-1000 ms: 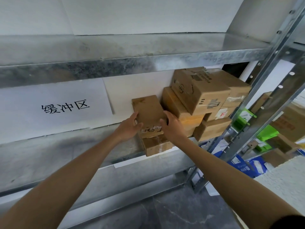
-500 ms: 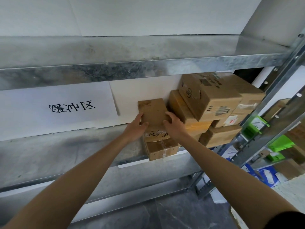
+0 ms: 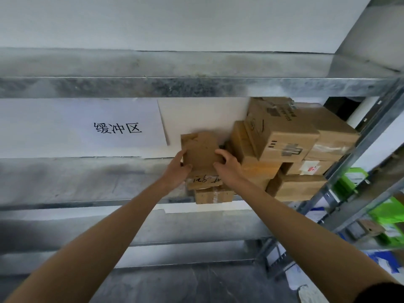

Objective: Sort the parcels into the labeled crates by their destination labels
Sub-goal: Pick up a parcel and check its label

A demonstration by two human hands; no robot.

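A small brown cardboard parcel with black handwriting on its front edge rests on a lower small box on the metal shelf. My left hand grips its left side and my right hand grips its right side. Directly to the right stands a stack of several larger cardboard parcels, some with white labels. No labeled crates are in view.
A white paper sign with black characters hangs on the wall behind the shelf. An upper shelf runs overhead. Slanted metal uprights stand at the right, with green and blue packages beyond. Dark floor lies below.
Both hands have stayed on the small parcel, sliding a little further along its sides. The view has shifted so the shelf and boxes sit more to the right.
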